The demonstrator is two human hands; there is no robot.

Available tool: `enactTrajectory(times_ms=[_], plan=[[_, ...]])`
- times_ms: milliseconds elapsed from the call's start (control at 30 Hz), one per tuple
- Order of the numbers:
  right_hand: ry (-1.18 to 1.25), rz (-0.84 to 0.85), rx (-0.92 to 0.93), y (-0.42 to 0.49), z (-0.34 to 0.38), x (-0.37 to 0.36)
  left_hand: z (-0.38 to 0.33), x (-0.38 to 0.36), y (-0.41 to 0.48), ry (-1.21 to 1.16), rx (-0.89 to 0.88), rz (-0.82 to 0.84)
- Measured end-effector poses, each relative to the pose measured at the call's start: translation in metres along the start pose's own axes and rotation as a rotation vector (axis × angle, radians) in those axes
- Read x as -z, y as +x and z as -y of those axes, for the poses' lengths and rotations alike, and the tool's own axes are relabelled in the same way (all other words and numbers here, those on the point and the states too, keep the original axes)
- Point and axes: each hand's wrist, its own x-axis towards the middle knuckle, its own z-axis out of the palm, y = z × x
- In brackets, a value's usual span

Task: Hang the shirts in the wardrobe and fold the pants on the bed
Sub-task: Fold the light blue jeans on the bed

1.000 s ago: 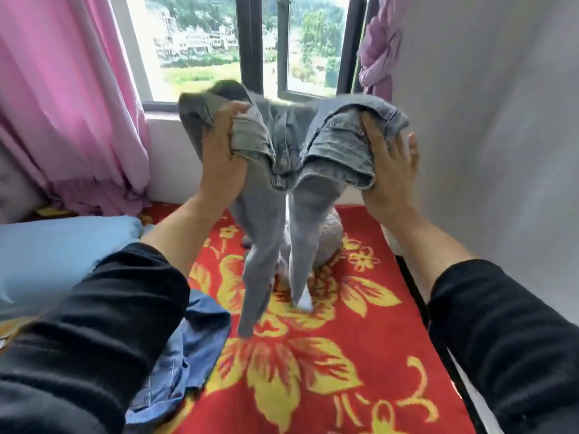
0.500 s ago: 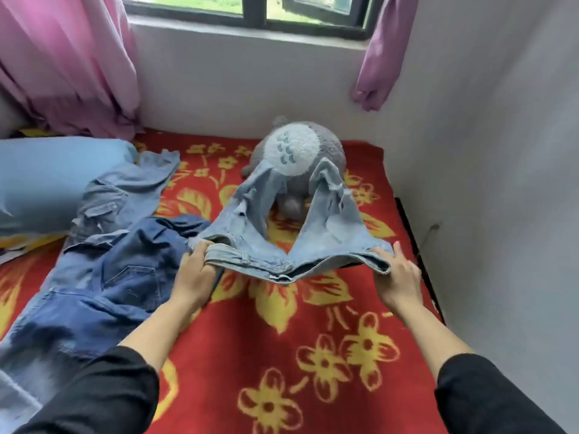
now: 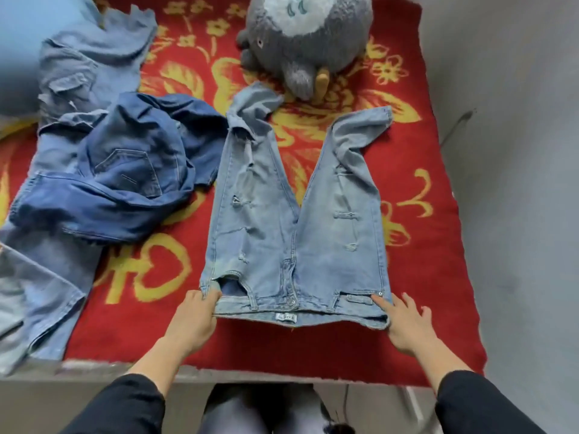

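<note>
Denim in a pale, ripped wash is lying front-up on the bed [image 3: 438, 308] in the head view: the pale jeans [image 3: 294, 233] are spreading out on the red flowered blanket with the waistband nearest the person and the legs fanning away towards a grey plush toy [image 3: 307, 36]. One hem is bunching up just beside the toy's foot. The left hand [image 3: 191, 321] is pinching the left corner of the waistband, its fingers [image 3: 210, 296] curling onto the cloth. The right hand [image 3: 407, 324] is resting at the right corner with its fingers [image 3: 380, 303] spread and fairly straight, one tip lying on the band; the thumb is not showing clearly. A darker pair of jeans [image 3: 125, 183] is sitting crumpled to the left, overlapping more light denim [image 3: 87, 67]. The laying-flat step of folding these pants seems to be finishing. Next, one leg probably needs bringing over the other, which is calling for smoothing the rumpled hem first and keeping clear of the darker pile.
</note>
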Motion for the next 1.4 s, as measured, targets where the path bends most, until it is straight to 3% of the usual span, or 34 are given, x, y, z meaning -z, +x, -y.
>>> enactTrajectory(times_ms=[100,267,333,433,500,633,733,833,933,1033,1267,1400], plan=[[-0.142,0.030,0.006,-0.002,-0.001,-0.039,-0.002,-0.039,-0.014,0.087,0.037,0.145],[-0.292,0.222,-0.006,0.004,0.007,-0.082,-0.011,-0.077,-0.018,0.070,0.214,0.600],[-0.221,0.181,0.028,0.013,0.020,-0.087,-0.015,-0.084,-0.012,0.015,0.259,0.613],[-0.094,-0.001,0.182,0.034,0.049,-0.090,-0.022,-0.091,0.001,-0.071,0.304,0.507],[-0.069,0.028,0.246,0.045,0.067,-0.094,-0.024,-0.097,0.006,-0.047,0.292,0.495],[-0.148,0.069,0.181,0.056,0.094,-0.110,-0.018,-0.115,0.012,0.085,0.265,0.502],[-0.204,0.046,0.211,0.061,0.092,-0.114,-0.014,-0.115,0.020,0.268,0.167,0.595],[-0.277,0.208,0.256,0.062,0.088,-0.106,-0.020,-0.100,0.026,0.397,0.098,0.766],[-0.058,0.306,0.181,0.070,0.093,-0.081,-0.023,-0.080,0.045,0.323,0.112,0.881],[0.226,0.192,0.129,0.101,0.110,-0.031,-0.017,-0.051,0.080,0.056,0.183,0.703],[0.430,-0.293,0.224,0.202,0.185,0.079,0.009,-0.005,0.187,-0.337,0.387,-0.140],[0.475,-0.363,0.194,0.261,0.221,0.106,0.019,0.005,0.251,-0.561,0.501,-0.347]])
